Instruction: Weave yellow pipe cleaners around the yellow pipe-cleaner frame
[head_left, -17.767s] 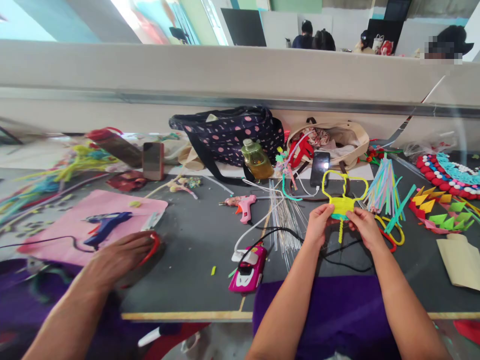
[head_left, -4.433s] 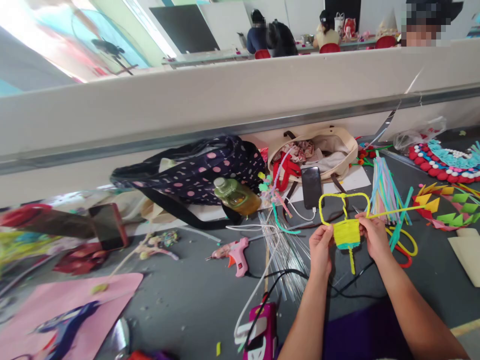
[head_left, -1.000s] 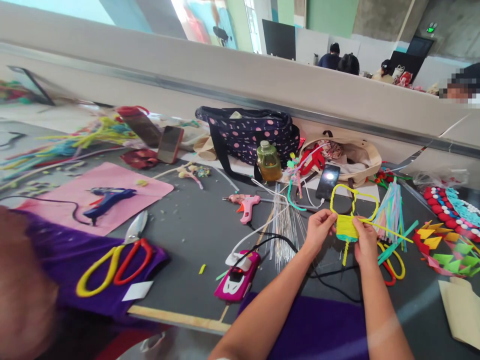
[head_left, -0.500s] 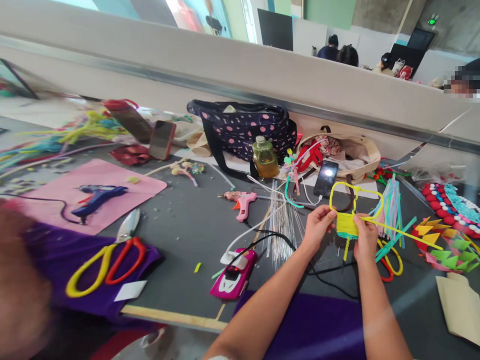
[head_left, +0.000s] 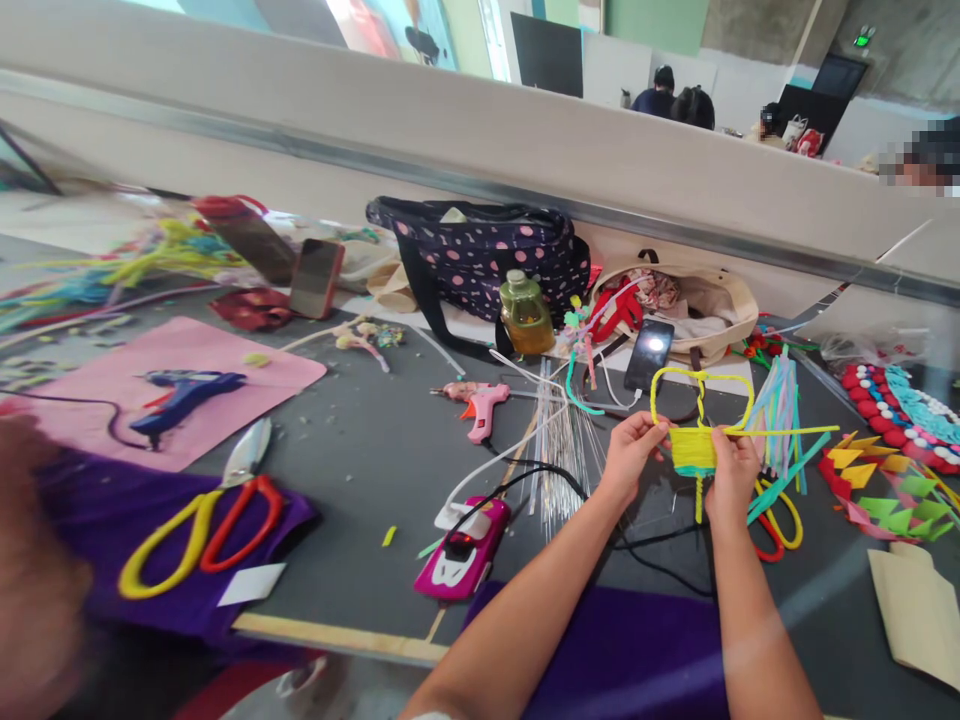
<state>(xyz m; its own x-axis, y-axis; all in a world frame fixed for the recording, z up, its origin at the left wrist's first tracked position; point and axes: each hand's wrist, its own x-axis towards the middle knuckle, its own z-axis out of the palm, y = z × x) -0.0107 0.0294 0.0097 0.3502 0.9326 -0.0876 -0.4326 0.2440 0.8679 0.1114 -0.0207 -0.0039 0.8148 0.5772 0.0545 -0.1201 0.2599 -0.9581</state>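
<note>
Head view: our left hand (head_left: 628,455) and right hand (head_left: 729,468) pinch the yellow pipe-cleaner weave (head_left: 694,447) above the tabletop (head_left: 360,470), loops pointing away, stem toward us. We judge the loose strand (head_left: 787,431) trailing right could slip and unwind if our fingers slacken.

Grey worktable (head_left: 360,470), white partition (head_left: 450,130) behind (metal rail), daylit hall.

A shared craft workshop: glue guns (head_left: 484,405), scissors (head_left: 201,510) and pipe cleaners (head_left: 780,405) litter a long grey table (head_left: 360,470), other crafters beyond the divider (head_left: 525,150).
</note>
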